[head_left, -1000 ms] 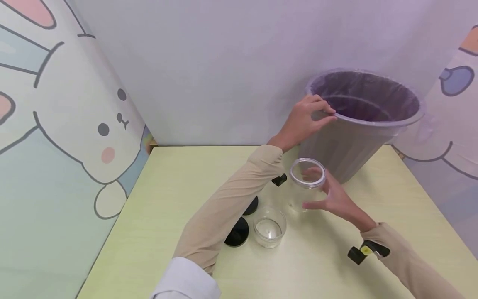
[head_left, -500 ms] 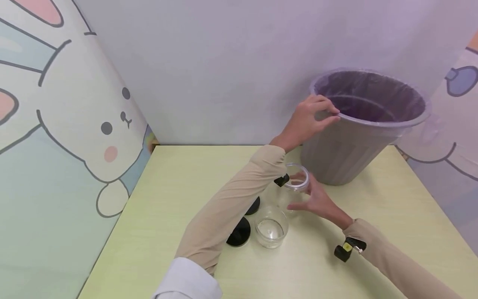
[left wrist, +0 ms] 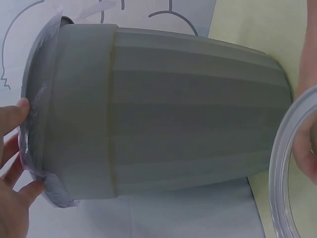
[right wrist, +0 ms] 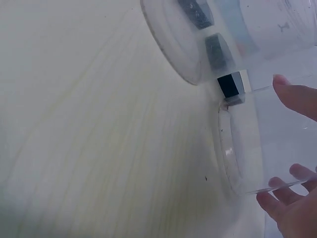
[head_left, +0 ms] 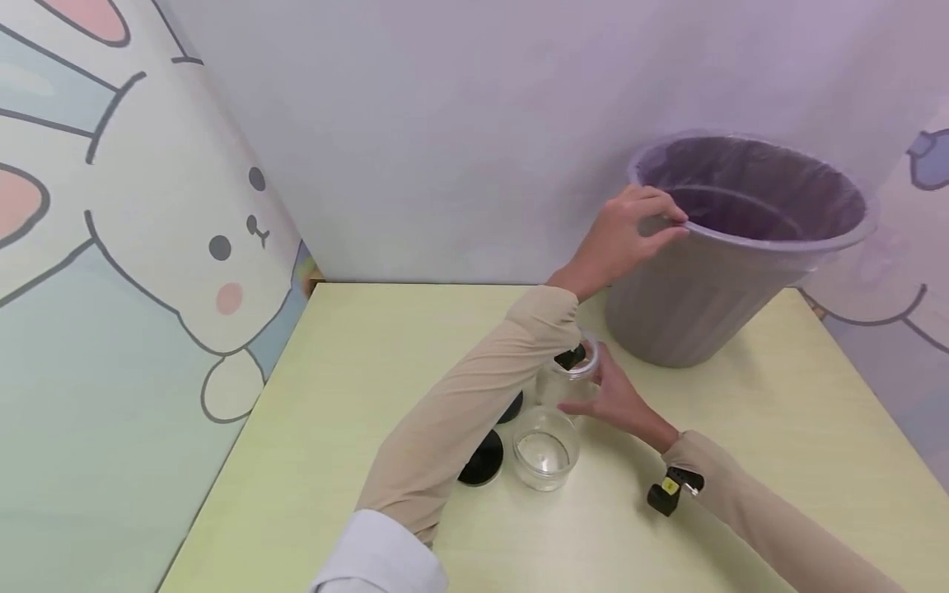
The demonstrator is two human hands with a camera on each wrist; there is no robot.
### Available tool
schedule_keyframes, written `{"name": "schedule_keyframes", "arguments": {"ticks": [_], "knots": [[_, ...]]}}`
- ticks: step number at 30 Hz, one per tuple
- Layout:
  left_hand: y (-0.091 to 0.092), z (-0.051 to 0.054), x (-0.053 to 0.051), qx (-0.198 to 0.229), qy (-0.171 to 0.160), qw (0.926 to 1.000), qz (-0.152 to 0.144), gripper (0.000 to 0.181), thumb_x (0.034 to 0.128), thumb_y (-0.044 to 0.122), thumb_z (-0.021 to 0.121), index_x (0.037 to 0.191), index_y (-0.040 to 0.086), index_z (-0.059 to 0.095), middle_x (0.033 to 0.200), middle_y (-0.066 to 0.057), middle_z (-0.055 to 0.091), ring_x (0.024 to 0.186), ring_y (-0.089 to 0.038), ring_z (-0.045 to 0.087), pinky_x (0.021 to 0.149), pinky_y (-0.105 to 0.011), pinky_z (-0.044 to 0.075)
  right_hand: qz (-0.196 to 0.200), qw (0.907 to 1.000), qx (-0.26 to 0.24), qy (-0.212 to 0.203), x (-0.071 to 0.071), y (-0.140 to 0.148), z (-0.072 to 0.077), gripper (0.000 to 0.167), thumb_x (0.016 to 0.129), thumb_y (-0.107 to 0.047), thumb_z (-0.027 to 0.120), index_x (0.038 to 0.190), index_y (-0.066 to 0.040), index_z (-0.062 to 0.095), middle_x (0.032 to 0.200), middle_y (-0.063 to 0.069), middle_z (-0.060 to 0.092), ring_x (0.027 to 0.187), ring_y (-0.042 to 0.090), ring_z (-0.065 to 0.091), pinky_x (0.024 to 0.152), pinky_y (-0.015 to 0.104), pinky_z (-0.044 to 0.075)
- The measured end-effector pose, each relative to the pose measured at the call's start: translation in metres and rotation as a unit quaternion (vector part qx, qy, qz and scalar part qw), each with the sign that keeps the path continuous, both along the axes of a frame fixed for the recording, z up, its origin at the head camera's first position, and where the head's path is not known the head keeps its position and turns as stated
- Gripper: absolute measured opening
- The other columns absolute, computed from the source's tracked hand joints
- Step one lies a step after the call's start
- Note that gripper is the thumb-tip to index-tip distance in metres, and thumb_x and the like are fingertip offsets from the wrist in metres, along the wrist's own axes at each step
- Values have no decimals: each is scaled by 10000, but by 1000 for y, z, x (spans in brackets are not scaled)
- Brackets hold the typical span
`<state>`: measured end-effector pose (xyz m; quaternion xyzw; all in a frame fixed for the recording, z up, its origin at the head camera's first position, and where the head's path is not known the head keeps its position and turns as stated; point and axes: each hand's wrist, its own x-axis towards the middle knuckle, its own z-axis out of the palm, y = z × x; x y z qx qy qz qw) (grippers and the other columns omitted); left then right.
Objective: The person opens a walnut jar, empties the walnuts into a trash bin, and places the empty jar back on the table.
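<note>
My left hand point(head_left: 619, 239) pinches the near left rim of a grey trash bin point(head_left: 685, 296), where a clear plastic liner folds over the edge. Below it, my right hand point(head_left: 619, 402) grips a clear jar point(right wrist: 282, 139), thumb on one side and fingers on the other. In the head view, the left wrist and its camera partly cover this jar. Whether its base touches the table cannot be told. A second clear jar point(head_left: 544, 461), lidless, stands just in front of it. Black round lids point(head_left: 483, 459) lie left of the jars, partly behind my left forearm.
The trash bin stands at the back right of the pale yellow table point(head_left: 371, 354), beside a plain wall point(head_left: 445, 148). A rabbit-printed panel point(head_left: 185, 247) borders the left side. My left forearm point(head_left: 474, 403) crosses above the lids.
The right hand has carried the jar leftward, close behind the second jar and partly under the left wrist. The left hand stays on the bin's rim.
</note>
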<state>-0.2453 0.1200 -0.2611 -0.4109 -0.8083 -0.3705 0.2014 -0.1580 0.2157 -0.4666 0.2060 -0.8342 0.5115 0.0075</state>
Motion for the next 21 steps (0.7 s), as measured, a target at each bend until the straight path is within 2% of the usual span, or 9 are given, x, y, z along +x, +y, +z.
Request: {"name": "schedule_keyframes", "arguments": {"ticks": [4,6,10,15,21], "knots": [[-2,-2,0,-75,80,9999,54,153,878,242,692,995,148,722,1057,53,656,1060,-72,505,956,-68,254,102,9993,297,189,0,-5,-1,1044,644,-182,882,1459,-67,238,1321,157,466,1138,297,487,827,482,469],[-5,-3,1,-140,87,9999,47,159,885,230,683,1014,143,715,1076,49,651,1089,-74,498,969,-69,243,100,9985,479,238,-3,-4,-6,1026,639,-196,882,1438,-58,254,1303,152,482,1084,285,508,778,444,487],[-13,-5,2,-183,75,9998,70,184,893,201,670,1060,128,695,1111,37,641,1146,-69,481,985,-71,225,175,9977,620,226,-4,-3,-7,967,621,-164,893,1381,-31,311,1207,173,531,992,298,545,748,428,513],[-22,-6,3,-72,139,9999,45,243,898,203,659,1123,112,677,1184,-1,622,1183,-77,469,993,-84,235,182,9985,519,85,-3,12,0,899,631,-58,875,1368,-4,364,1179,229,541,998,363,575,763,440,525],[-36,-14,10,78,135,9999,61,272,905,208,642,1154,102,661,1224,-12,599,1211,-78,451,1009,-110,245,125,9989,433,129,1,34,18,756,736,-47,805,1373,-10,402,1212,237,535,1055,410,567,785,478,518]]}}
